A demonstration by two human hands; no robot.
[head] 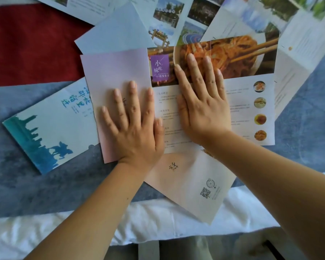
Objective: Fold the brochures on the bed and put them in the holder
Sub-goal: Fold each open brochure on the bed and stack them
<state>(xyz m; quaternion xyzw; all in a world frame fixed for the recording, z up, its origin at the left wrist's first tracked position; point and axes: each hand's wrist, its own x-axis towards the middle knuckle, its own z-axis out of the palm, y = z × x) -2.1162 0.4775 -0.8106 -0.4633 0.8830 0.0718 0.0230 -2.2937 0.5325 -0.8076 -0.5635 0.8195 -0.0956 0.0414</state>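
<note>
Fingers spread flat, we press one paper flap down.

Our left hand lies open on the pink flap, and our right hand lies open on the food brochure, likely to keep it from sliding. Paper looks thin and smooth; the bed cover looks soft and fuzzy. More brochures lie around. We see no holder.

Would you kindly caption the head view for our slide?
Left hand flattens a pink folded panel; right hand pins the food brochure.
</note>
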